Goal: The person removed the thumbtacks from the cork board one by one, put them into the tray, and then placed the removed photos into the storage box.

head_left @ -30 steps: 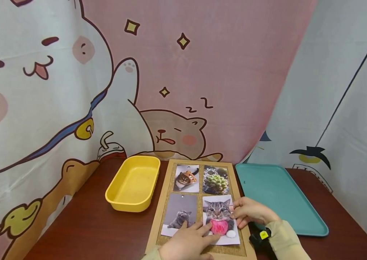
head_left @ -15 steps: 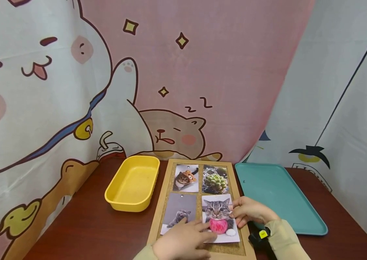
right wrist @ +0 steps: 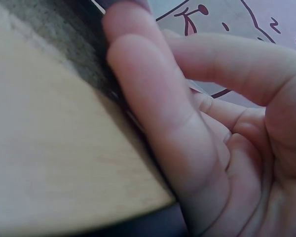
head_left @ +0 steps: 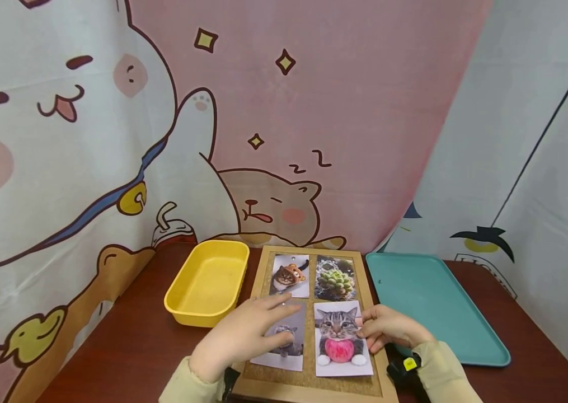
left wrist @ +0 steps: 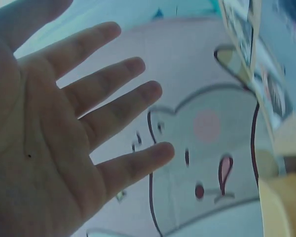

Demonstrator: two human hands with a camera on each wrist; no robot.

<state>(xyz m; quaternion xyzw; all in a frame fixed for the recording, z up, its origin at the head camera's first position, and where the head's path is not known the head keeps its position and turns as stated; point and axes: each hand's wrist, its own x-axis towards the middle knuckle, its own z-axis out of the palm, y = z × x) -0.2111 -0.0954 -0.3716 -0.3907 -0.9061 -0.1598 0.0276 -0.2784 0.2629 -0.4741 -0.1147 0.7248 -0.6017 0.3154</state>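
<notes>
A photo of a tabby cat with a pink round thing [head_left: 339, 350] lies at the lower right of a wood-framed corkboard [head_left: 309, 385]. My right hand [head_left: 394, 327] pinches this photo's right edge between thumb and fingers. In the right wrist view, curled fingers [right wrist: 163, 108] lie along the board's frame. My left hand [head_left: 248, 330] hovers with spread fingers over the photo of a grey cat [head_left: 289, 361], partly covering it. The left wrist view shows the bare palm and nothing held. Above these are a photo of a cat in a bear hat [head_left: 284, 277] and a succulent photo [head_left: 335, 280].
A yellow bin [head_left: 208, 282] stands left of the board on the dark wooden table [head_left: 127, 336]. To the right lies a teal tray [head_left: 440, 305], partly behind my right wrist. A cartoon-printed cloth [head_left: 354, 123] hangs behind the table.
My left hand has lifted off the tabby cat photo and swung left and upward, its fingers spreading. My right hand has stayed at the photo's right edge.
</notes>
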